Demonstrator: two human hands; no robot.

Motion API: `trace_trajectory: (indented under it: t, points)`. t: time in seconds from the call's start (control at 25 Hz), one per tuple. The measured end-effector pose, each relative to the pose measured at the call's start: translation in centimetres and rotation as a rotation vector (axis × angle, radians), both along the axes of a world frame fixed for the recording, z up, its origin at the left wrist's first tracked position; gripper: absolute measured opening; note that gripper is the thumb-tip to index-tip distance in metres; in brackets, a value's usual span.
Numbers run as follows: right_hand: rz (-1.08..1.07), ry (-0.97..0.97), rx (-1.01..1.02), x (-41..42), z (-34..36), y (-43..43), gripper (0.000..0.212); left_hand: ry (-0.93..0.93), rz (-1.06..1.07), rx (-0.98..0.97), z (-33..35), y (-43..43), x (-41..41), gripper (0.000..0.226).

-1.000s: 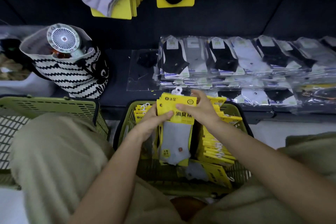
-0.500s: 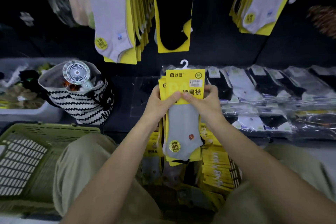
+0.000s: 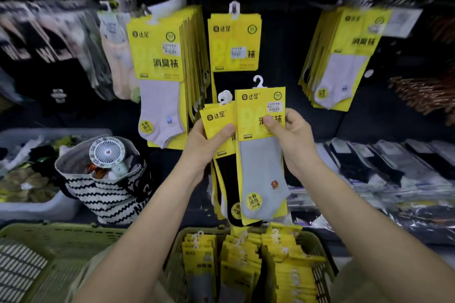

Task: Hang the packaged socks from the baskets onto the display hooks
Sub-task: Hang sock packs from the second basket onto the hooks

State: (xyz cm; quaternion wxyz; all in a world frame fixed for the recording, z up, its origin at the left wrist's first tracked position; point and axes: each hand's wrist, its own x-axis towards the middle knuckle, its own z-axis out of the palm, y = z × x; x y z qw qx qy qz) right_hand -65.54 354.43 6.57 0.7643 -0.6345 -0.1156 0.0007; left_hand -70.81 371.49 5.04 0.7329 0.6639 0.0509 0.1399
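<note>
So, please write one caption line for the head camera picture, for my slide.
Right hand holds one grey sock pack beside the stack gripped by the left hand, above a green basket.

We see only parts of one person, from a camera worn on their head: two arms, two hands and a lap. Both forearms are bare along all the length in view. The left hand [image 3: 204,145] and the right hand [image 3: 295,140] are bare as well, and the thumbnails that face us are short and plain. Under the arms, loose trousers [image 3: 93,275] of pale khaki-green cloth cover both legs, soft and blurred near the lower edge.
</note>
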Motion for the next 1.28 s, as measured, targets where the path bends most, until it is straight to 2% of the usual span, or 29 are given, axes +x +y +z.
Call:
trace_trajectory:
  t: [0.08,0.24,0.4,0.6,0.84,1.04,1.16,1.2,1.28]
  points:
    - [0.019,0.04,0.074,0.9,1.5,0.4,0.007,-0.049,0.04,0.033,2.3,0.6,0.4,0.055]
    - [-0.017,0.052,0.164,3.5,5.4,0.9,0.012,-0.179,0.097,0.044,7.4,2.7,0.6,0.056]
    - [-0.034,-0.046,0.112,5.3,8.3,2.3,0.014,-0.288,0.132,0.076,10.5,4.8,-0.1,0.051]
    - [-0.074,-0.13,-0.001,6.1,8.9,4.9,0.014,-0.326,0.134,0.06,11.0,6.5,-0.9,0.032]
    - [-0.194,-0.234,-0.174,7.1,8.2,6.6,0.019,-0.348,0.17,0.091,10.9,8.0,-1.5,0.035]
    - [-0.262,-0.142,-0.197,8.7,8.4,7.9,0.009,-0.351,0.135,0.09,11.4,7.5,-1.2,0.031]
    - [-0.257,-0.072,-0.247,9.5,8.6,8.2,0.005,-0.321,0.135,0.108,11.4,6.5,-0.2,0.041]
    - [-0.265,-0.048,-0.265,9.4,8.4,8.1,0.011,-0.303,0.146,0.093,11.3,6.3,0.1,0.044]
    - [-0.339,-0.049,-0.269,8.4,8.1,7.4,0.028,-0.27,0.168,0.071,10.9,6.1,0.8,0.032]
